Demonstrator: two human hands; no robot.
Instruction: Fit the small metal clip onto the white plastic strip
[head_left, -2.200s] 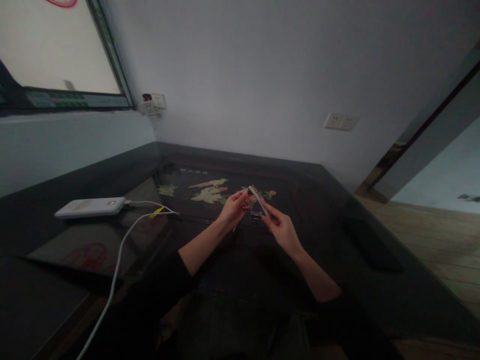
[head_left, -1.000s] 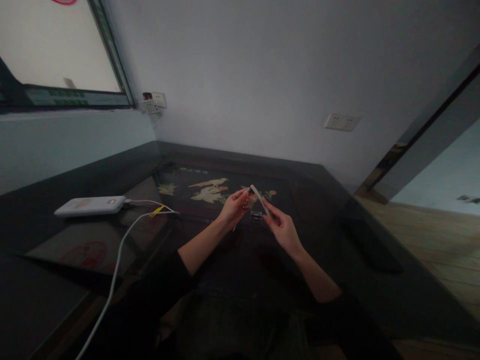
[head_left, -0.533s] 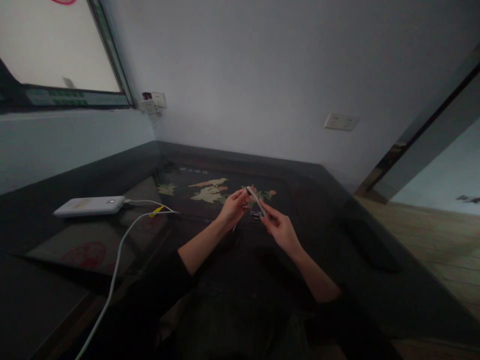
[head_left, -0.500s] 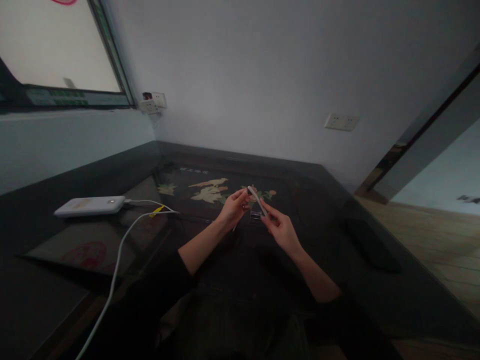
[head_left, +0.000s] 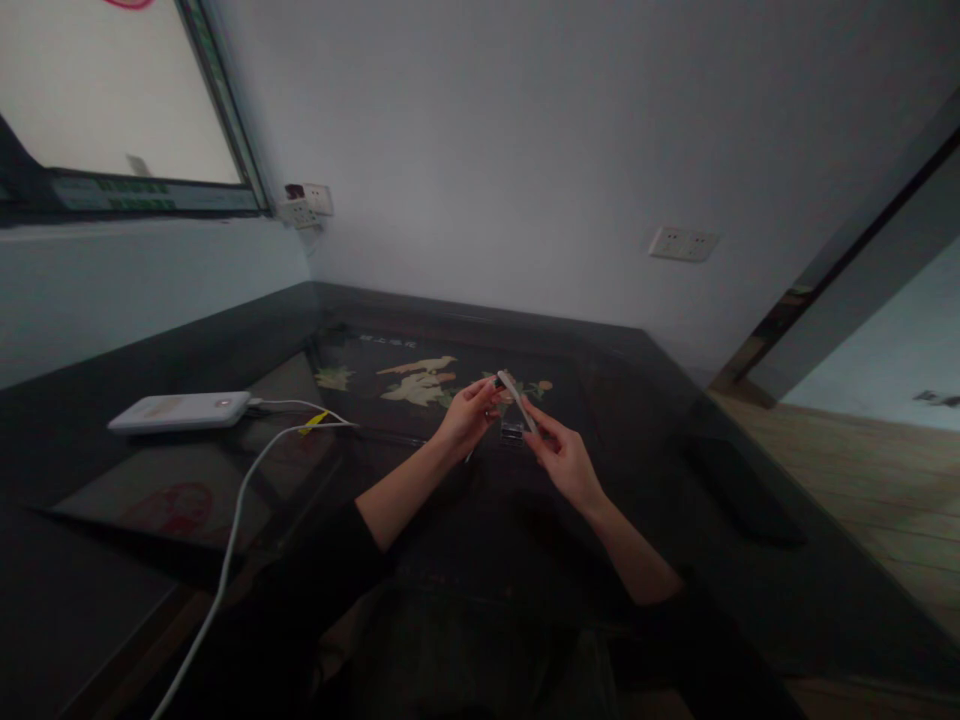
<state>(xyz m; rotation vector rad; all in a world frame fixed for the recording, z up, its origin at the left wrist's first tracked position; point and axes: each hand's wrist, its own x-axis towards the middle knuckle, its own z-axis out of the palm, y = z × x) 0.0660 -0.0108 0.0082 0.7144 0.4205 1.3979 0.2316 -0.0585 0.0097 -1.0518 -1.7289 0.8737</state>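
Above the dark table, both hands are raised close together around a thin, light-grey strip (head_left: 519, 398). My right hand (head_left: 561, 455) pinches the strip near its lower end. My left hand (head_left: 469, 412) is closed at the upper end, fingertips on a small dark piece (head_left: 498, 382) that touches the strip. What kind of thing these two form is too small and dim to tell. A thin pale tip (head_left: 470, 455) shows just under my left hand. Between the hands, a small shiny object (head_left: 512, 432) lies on the table.
A white power bank (head_left: 180, 412) lies on the left, with a white cable (head_left: 238, 510) running from it toward me. At the right lies a dark flat object (head_left: 742, 490). The table (head_left: 600, 350) meets the wall at the back, which carries sockets (head_left: 684, 244).
The strip and my right hand have shifted very slightly, and the strip's angle has turned a little. My left hand stays nearly in place, and both grips are kept.
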